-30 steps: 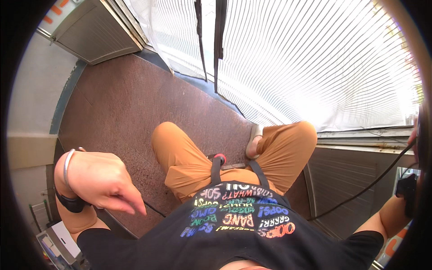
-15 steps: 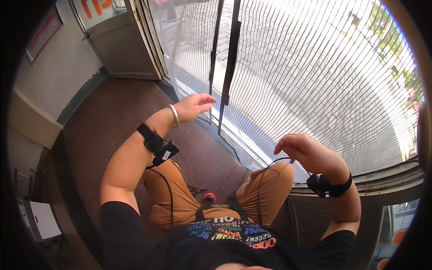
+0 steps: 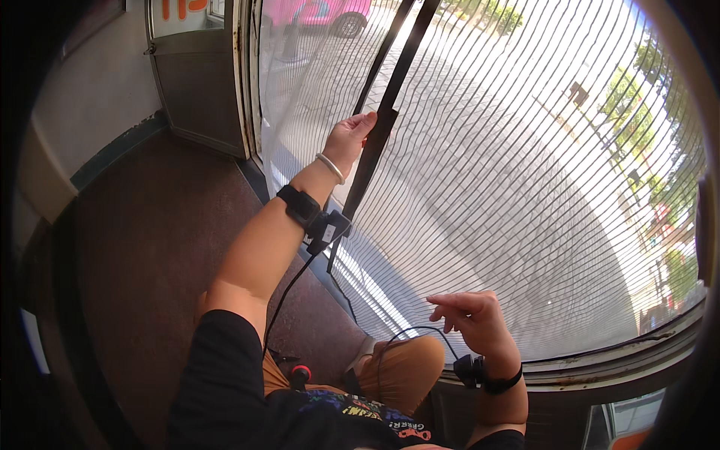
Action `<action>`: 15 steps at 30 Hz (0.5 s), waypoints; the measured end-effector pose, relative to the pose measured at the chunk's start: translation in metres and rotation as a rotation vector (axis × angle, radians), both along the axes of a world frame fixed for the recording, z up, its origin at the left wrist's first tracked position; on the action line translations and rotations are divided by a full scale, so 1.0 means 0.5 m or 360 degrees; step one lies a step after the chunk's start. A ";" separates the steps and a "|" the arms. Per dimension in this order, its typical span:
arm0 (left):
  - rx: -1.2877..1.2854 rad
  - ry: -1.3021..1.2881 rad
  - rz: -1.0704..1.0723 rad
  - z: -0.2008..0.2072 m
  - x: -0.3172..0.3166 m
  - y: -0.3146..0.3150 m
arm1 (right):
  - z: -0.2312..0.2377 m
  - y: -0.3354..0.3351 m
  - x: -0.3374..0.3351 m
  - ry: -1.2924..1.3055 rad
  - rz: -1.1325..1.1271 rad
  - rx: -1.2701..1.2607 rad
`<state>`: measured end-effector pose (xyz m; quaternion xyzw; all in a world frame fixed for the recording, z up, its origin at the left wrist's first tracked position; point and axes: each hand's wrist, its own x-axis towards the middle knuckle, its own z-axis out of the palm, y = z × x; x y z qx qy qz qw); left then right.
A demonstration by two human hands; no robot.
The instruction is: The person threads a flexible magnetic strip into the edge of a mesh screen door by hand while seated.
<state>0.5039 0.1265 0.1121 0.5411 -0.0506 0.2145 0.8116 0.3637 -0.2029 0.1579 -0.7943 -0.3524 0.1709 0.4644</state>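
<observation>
A see-through striped mesh curtain (image 3: 517, 187) hangs across the doorway, edged with a black strip (image 3: 373, 150). My left hand (image 3: 351, 141) is raised and closed, its thumb and fingers pinching that strip at the upper middle. Part of the left fingers is hidden behind the edge. Lower down on the right, my right hand (image 3: 474, 315) hovers before the curtain's bottom part. Its fingers stretch out to the left, slightly bent and apart, with nothing in them. A second mesh panel (image 3: 300, 112) hangs to the left, partly behind my left hand.
A grey door (image 3: 196, 86) stands at the far left by the wall. On the dark red floor (image 3: 165, 247), near my bent knee (image 3: 412, 367), lies a black tool with a red end (image 3: 300, 373). Black cables run from both wrist devices. Outside, paving and a pink vehicle (image 3: 322, 13) show through.
My left hand has moved up and forward and now grips the curtain's black edge. My right hand is lower in view, its fingers straighter. The view has turned toward the curtain.
</observation>
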 end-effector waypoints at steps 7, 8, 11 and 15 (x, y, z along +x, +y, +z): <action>-0.0030 -0.0108 -0.0319 0.070 -0.203 0.002 | 0.077 0.089 0.019 -0.0748 -0.0034 0.0027; -0.0047 -0.0129 -0.0369 0.083 -0.230 0.005 | 0.089 0.116 0.017 -0.0892 -0.0018 0.0116; -0.0019 -0.0170 -0.0353 0.097 -0.274 0.005 | 0.129 0.174 0.008 -0.1158 -0.0064 0.0080; -0.0001 -0.0179 -0.0217 0.111 -0.323 -0.014 | 0.165 0.243 -0.017 -0.1371 -0.0114 0.0097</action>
